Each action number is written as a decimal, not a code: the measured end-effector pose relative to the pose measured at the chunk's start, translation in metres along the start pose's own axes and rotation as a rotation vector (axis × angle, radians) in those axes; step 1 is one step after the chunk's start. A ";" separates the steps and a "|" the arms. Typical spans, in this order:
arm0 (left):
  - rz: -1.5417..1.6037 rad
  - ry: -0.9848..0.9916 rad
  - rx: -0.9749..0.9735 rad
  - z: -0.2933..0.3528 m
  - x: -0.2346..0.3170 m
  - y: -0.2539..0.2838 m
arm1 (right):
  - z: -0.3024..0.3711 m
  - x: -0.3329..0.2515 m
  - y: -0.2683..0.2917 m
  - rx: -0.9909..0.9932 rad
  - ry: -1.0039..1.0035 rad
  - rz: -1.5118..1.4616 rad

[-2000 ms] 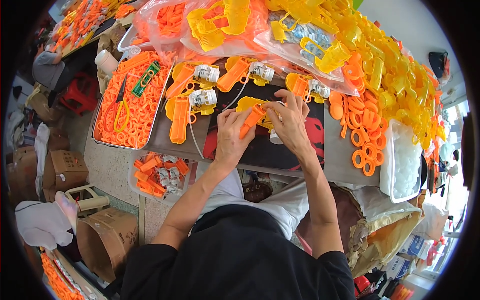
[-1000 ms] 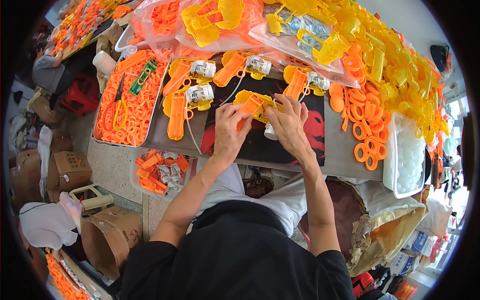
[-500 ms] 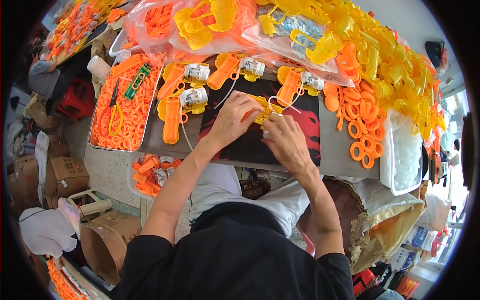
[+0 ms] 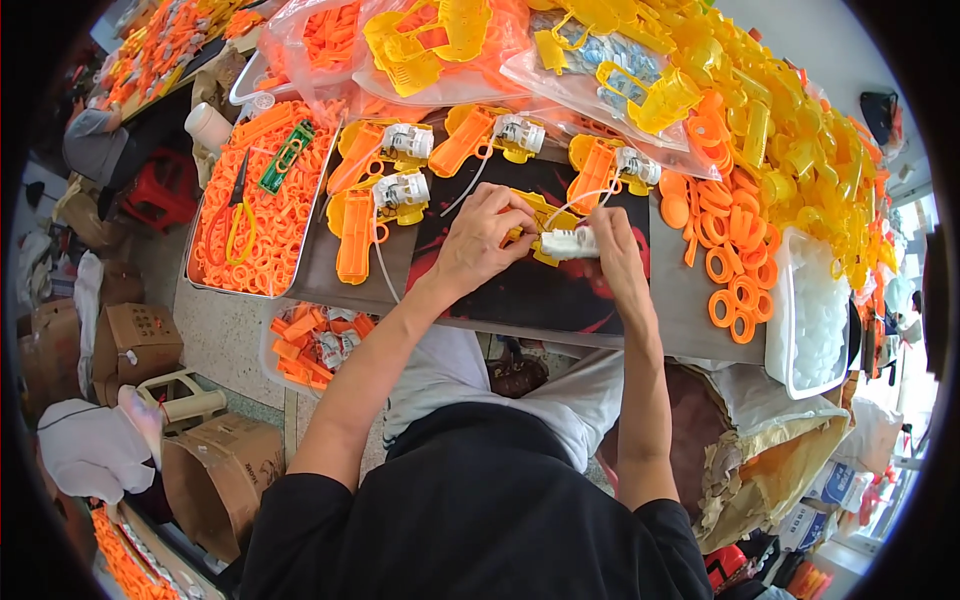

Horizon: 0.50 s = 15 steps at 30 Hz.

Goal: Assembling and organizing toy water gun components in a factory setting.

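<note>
Over the dark red-and-black mat (image 4: pixel 500 305), my left hand (image 4: pixel 482 240) is closed on the left side of a yellow plastic shell (image 4: pixel 533 204), with thumb and fingertips pinched on its edge. My right hand (image 4: pixel 622 255) grips the right end of a white ribbed unit (image 4: pixel 568 243), which lies across the shell's lower right part. Thin wires and a pale tube (image 4: pixel 580 197) run near it. Behind my hands lie several yellow shells with orange parts and white cylinders, such as the half-assembled piece (image 4: pixel 372 222) to the left and another piece (image 4: pixel 612 168) to the right.
At left, a metal tray (image 4: pixel 235 290) holds small orange rings, scissors (image 4: pixel 238 225) and a green-handled tool (image 4: pixel 287 157). Orange rings (image 4: pixel 735 290) lie at right beside a white bin (image 4: pixel 788 372) of translucent parts. Yellow shells (image 4: pixel 760 130) are heaped behind. A person (image 4: pixel 95 140) sits far left.
My right hand has moved right and turned more upright, and the white unit now shows between it and the shell. My left hand stays on the shell. The whole view has shifted slightly.
</note>
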<state>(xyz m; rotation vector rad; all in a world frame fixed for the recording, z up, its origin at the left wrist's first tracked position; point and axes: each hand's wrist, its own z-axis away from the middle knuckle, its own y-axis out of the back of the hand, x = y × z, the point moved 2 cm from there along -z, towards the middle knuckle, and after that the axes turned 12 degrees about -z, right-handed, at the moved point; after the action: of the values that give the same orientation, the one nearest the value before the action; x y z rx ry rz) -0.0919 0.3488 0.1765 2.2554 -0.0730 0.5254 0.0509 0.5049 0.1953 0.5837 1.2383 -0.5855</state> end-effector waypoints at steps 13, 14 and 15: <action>-0.138 0.044 0.034 0.009 0.005 0.004 | -0.005 0.010 -0.004 -0.148 -0.086 -0.134; -0.144 0.041 0.034 0.007 0.006 0.008 | -0.006 0.009 -0.005 -0.106 -0.071 -0.100; -0.094 0.049 0.123 0.007 0.008 0.015 | -0.004 0.003 -0.007 -0.044 0.029 -0.011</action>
<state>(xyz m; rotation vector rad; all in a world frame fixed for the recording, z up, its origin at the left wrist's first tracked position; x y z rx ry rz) -0.0855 0.3347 0.1858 2.3512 0.0922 0.5480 0.0440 0.5019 0.1904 0.5506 1.2795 -0.5587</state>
